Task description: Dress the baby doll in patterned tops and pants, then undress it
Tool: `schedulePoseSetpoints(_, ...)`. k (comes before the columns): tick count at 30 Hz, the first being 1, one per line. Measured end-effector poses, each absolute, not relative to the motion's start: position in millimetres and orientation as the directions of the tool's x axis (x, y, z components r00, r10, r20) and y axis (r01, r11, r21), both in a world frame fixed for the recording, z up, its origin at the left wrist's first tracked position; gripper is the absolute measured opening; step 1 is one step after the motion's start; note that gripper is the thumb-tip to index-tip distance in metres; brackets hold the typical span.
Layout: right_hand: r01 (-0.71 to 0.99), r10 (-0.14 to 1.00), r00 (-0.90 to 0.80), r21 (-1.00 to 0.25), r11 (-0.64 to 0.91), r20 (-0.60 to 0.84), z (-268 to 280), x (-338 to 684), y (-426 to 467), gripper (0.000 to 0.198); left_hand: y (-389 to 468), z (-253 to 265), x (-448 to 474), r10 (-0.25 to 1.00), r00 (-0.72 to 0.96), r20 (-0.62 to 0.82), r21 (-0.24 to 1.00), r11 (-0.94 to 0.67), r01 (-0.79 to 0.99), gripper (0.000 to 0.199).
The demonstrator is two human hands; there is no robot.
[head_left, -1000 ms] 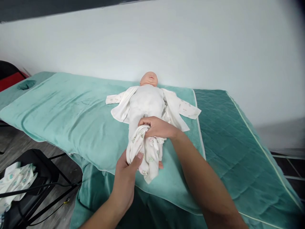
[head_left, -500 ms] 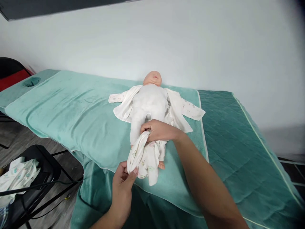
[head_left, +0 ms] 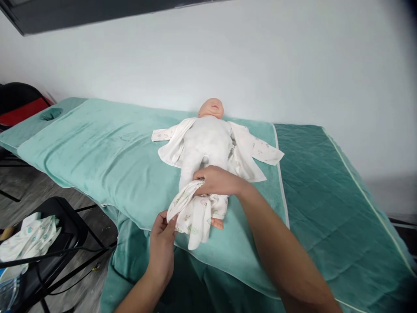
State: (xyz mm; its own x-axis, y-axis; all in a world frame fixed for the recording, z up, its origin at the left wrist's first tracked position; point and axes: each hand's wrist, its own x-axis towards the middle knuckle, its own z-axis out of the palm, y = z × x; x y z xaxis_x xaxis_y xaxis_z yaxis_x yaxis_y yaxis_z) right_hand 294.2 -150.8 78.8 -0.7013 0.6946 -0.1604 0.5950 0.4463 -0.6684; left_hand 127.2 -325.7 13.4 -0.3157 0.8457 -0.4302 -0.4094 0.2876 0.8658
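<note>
A baby doll point(head_left: 208, 139) lies on its back, head toward the wall, with a white cloth body. Its arms are in the sleeves of a white printed jacket point(head_left: 250, 161), spread open at the front. White printed baby pants point(head_left: 198, 213) lie bunched over its lower legs, and one bare foot point(head_left: 217, 223) pokes out of a leg opening. My left hand point(head_left: 164, 228) pinches the edge of the other pant leg, off to the left. My right hand point(head_left: 213, 180) is closed on the bunched waist part above the doll's legs; its fingertips are partly hidden in the cloth.
The doll rests on a light green sheet point(head_left: 124, 152) over a long bed with a dark green quilted cover point(head_left: 319, 182). At lower left, a black chair point(head_left: 70, 217) holds printed clothes point(head_left: 31, 241). A pale wall point(head_left: 260, 61) runs behind the bed.
My left hand has drawn the pant leg a little to the left and up. The doll's bare foot has shifted slightly left. My right hand keeps its hold; the view has moved slightly.
</note>
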Motion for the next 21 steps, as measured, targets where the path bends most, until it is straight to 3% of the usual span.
schedulePoseSetpoints(4, 0.604, 0.689, -0.709, -0.637, 0.479, -0.154, 78, 296, -151, 0.025, -324, 15, 125, 0.894, -0.238, -0.381, 0.906, 0.308, -0.291, 0.033)
schedulePoseSetpoints(11, 0.588, 0.76, -0.646, -0.679, 0.439, -0.068, 69, 296, -149, 0.021, -304, 21, 120, 0.937, -0.122, -0.327, 0.915, 0.282, -0.289, 0.028)
schedulePoseSetpoints(17, 0.515, 0.745, -0.663, -0.764, 0.389, -0.068, 69, 301, -147, 0.02, -280, 9, 106, 0.973, -0.141, -0.181, 0.98, 0.167, -0.11, 0.033)
schedulePoseSetpoints(21, 0.455, 0.7, -0.709, -0.812, 0.364, -0.084, 74, 307, -145, 0.033, -257, 0, 93, 0.983, -0.149, -0.109, 0.992, 0.099, -0.072, 0.038)
